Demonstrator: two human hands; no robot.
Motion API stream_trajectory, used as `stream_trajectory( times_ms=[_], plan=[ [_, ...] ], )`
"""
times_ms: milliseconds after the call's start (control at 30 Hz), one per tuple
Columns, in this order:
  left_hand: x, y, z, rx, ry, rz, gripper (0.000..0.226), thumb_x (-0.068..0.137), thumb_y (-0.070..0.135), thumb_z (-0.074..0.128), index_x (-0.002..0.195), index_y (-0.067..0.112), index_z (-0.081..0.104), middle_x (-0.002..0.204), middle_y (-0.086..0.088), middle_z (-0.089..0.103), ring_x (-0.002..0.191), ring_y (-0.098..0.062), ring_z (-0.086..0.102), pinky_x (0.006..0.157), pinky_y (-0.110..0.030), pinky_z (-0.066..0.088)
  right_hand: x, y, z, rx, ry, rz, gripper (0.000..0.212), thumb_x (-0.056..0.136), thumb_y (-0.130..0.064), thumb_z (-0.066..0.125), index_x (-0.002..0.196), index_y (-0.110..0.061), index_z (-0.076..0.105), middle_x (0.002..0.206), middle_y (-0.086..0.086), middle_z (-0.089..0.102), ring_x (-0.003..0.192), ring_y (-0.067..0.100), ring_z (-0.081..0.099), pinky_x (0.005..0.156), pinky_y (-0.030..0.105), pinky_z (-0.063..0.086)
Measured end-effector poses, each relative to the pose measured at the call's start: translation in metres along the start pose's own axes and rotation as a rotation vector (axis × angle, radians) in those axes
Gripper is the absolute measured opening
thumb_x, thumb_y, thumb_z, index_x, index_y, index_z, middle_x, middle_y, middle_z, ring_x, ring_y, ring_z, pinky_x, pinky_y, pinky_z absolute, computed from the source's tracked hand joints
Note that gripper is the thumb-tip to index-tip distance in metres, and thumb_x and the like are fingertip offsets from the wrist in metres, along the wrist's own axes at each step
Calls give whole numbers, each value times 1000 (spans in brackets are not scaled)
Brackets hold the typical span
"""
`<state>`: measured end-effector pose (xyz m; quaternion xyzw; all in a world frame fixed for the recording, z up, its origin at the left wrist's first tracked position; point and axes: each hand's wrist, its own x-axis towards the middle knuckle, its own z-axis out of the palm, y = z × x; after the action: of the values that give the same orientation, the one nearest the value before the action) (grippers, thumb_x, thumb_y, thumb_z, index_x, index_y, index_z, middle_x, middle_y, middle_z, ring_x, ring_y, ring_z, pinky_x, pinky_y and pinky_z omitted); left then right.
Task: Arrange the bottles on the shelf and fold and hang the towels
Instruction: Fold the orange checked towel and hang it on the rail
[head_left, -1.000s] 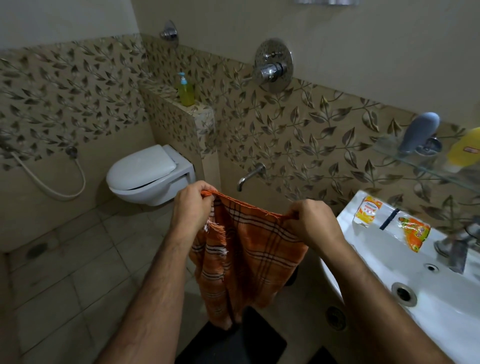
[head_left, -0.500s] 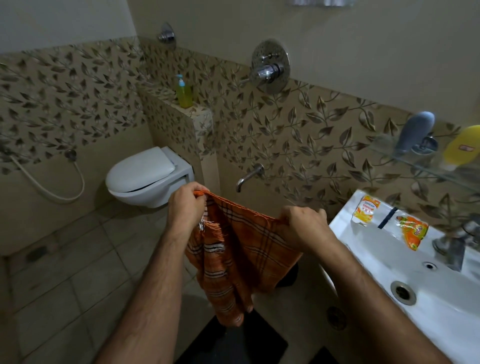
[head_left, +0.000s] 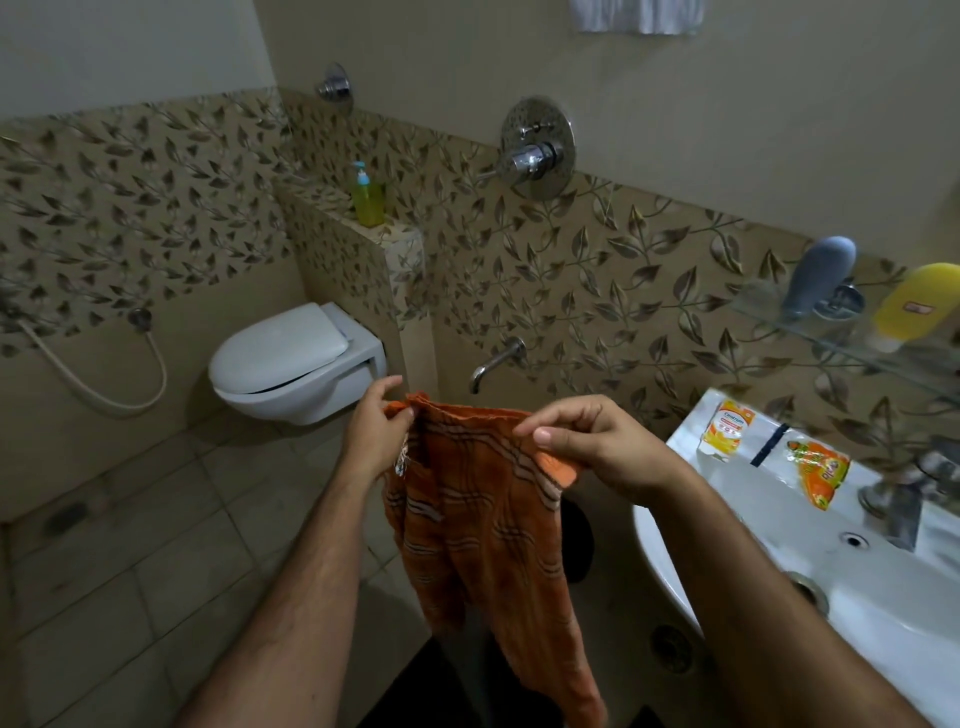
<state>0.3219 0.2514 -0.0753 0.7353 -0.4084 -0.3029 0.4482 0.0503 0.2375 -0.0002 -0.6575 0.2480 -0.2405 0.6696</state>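
Both hands are holding up an orange towel (head_left: 483, 525) by its top edge: the left hand (head_left: 376, 441) is pinching one corner, the right hand (head_left: 597, 447) is gripping the other, and the cloth is hanging between them above the floor (head_left: 130, 571). A grey bottle (head_left: 818, 275) and a yellow bottle (head_left: 917, 304) are lying on the glass shelf (head_left: 769, 306) over the sink (head_left: 883, 613).

You see an orange towel (head_left: 483, 525) with dark plaid stripes, a white toilet (head_left: 291, 364), and brown leaf-patterned tiles (head_left: 597, 291).
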Motion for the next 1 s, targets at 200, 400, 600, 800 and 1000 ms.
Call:
stream_trajectory(
  times_ms=[200, 400, 600, 800, 1000],
  plan=[
    [-11, -44, 0, -349, 63, -325, 8, 84, 0, 69, 91, -4, 68, 87, -22, 70, 54, -12, 66, 57, -22, 52, 4, -2, -5, -5, 96, 42, 32, 73, -11, 67, 104, -9, 74, 77, 14, 57, 59, 13, 44, 50, 21, 28],
    [-12, -41, -3, -466, -50, -386, 5, 85, 5, 69, 85, 1, 68, 63, -9, 72, 59, -22, 66, 57, -24, 55, 7, 3, 4, -216, 276, 103, 32, 82, 16, 63, 103, -7, 71, 83, 6, 75, 75, 9, 70, 71, 20, 54],
    [-20, 1, 1, -282, -122, -84, 7, 88, 10, 68, 81, 8, 70, 69, -1, 72, 61, -11, 67, 61, -24, 52, 8, 0, 0, -610, 340, -12, 6, 83, -17, 75, 77, -18, 76, 77, -3, 71, 73, 7, 64, 68, 27, 50],
    [-28, 22, 6, -242, -119, -11, 6, 82, 11, 74, 77, 13, 72, 72, -4, 74, 67, -15, 69, 69, -30, 56, 11, -5, -6, -599, 156, -53, 10, 84, -24, 71, 75, -19, 69, 86, 9, 71, 85, 24, 67, 79, 42, 54],
    [-43, 45, 19, -383, -166, 14, 11, 83, 6, 72, 75, 13, 75, 72, -7, 74, 64, -16, 69, 63, -27, 57, 24, 2, 10, -427, 254, -83, 6, 89, -16, 70, 86, -13, 75, 81, 8, 75, 76, 22, 72, 72, 38, 57]
  ],
)
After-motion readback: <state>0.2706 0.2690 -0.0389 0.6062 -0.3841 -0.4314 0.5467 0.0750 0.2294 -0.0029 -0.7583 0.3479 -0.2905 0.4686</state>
